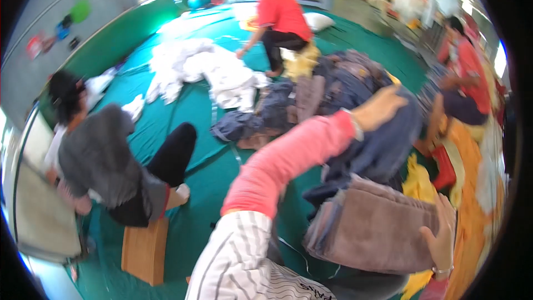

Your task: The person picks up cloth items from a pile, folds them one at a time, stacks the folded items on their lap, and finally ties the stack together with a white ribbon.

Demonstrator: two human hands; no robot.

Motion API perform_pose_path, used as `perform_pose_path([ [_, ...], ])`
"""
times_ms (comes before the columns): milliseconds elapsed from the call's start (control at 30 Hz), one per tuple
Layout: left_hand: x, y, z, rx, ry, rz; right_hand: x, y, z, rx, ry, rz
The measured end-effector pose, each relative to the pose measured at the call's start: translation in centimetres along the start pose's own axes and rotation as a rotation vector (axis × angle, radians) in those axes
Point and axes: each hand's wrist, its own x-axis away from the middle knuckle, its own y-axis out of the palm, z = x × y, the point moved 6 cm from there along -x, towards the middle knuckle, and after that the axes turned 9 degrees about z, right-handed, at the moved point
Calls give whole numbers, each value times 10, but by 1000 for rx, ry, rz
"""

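My right hand [441, 235], thumb spread from the fingers, rests against the near brown cloth stack's [375, 226] right edge, seemingly to steady it, while my left hand [381, 109], fingers extended, hovers by the farther blue cloth [384, 147].

a cloth workshop, with people [282, 15] on low seats [143, 253] amid large cloth heaps [351, 86] on a green floor sheet [214, 180]

Matt, napped cloth in the stack [383, 225]; matt, rumpled cloth in the blue heap [388, 130] and white pile [208, 72]; smooth, faintly shiny sheeting as floor cover [205, 203]; smooth wood in the stool [139, 250]; glossy, metal-looking finish on the bracelet [442, 270].
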Motion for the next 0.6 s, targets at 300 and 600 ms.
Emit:
perform_pose_path([
  [300,6,20,78,1213,-653,369,-112,39,-43,-862,-28,-83],
  [600,52,4,-1,539,-607,555,-194,70,54,-692,199,-74],
])
